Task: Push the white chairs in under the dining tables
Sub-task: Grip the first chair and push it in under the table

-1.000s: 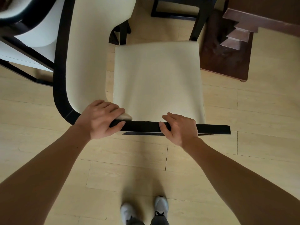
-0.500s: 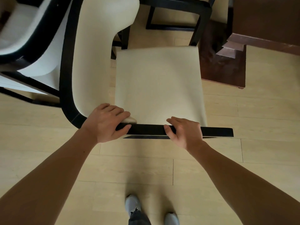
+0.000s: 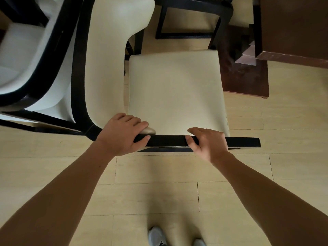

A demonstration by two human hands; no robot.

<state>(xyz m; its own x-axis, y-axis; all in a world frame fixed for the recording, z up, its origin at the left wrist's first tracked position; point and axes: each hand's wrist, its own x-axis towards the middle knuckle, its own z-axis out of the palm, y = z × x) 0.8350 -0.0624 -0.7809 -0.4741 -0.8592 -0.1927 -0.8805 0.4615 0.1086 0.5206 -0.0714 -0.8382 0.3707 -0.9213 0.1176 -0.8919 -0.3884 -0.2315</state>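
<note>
- Black wood fills both grips: the left hand [image 3: 122, 134] and the right hand [image 3: 208, 143] each clamp the top rail [image 3: 168, 140] of the white chair [image 3: 175, 89], fingers together over its far side and thumbs on the near face.
- Between the two hands a stretch of rail lies bare; more of it runs out past the right hand.
- Just beyond the fingertips the cream seat stretches away, its far edge reaching the legs of a black frame [image 3: 193, 35].
- From the left hand a cream side panel [image 3: 106, 59] edged in black curves away.
- Further left stands a second white chair [image 3: 21, 59].
- Beyond the right hand sits a brown wooden base [image 3: 248, 77] on the pale plank floor [image 3: 150, 192].
- Nearest the wrists, grey shoes [image 3: 157, 236].
</note>
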